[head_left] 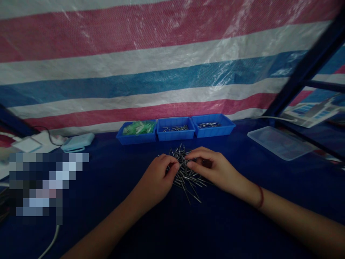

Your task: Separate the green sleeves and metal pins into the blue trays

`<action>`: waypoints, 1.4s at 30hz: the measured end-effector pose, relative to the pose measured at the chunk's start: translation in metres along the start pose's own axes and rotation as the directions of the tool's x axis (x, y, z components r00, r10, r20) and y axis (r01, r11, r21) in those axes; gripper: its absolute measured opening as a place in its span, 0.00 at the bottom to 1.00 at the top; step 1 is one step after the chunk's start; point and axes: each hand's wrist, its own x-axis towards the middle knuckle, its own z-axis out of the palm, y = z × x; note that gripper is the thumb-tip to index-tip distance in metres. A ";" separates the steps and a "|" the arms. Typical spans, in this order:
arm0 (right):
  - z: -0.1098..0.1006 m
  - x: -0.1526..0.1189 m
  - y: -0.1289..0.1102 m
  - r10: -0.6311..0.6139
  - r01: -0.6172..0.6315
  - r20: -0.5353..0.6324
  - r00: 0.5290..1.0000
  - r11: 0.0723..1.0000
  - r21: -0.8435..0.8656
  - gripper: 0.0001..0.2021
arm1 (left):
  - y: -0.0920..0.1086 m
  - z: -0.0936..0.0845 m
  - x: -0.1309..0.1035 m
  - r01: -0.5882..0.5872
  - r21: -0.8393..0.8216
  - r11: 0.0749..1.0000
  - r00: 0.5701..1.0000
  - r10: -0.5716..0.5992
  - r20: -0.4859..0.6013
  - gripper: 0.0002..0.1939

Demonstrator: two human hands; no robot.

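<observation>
A loose pile of thin metal pins or rods [188,178] lies on the dark blue table, pointing in many directions. From the left, my left hand [159,176] reaches over the edge of the pile, its thumb and forefinger pinched together; whatever is between them is too small to make out. My right hand [219,169], with a dark red cord at the wrist, is over the right side of the pile. Its thumb and forefinger tips are a little apart among the pins, and I see nothing clearly held there.
Behind the pile stand three blue bins: one with green plastic bags [138,127], a middle bin [175,135] and a right bin [215,131], both with metal pins. A translucent lid [280,142] lies right. A light blue case [77,142] and cables are left. Striped sheeting hangs behind.
</observation>
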 end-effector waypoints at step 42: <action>0.006 -0.005 -0.005 -0.075 0.080 -0.044 0.996 0.989 0.121 0.02 | 0.009 0.000 -0.005 -0.176 -0.058 0.983 0.973 0.164 -0.164 0.02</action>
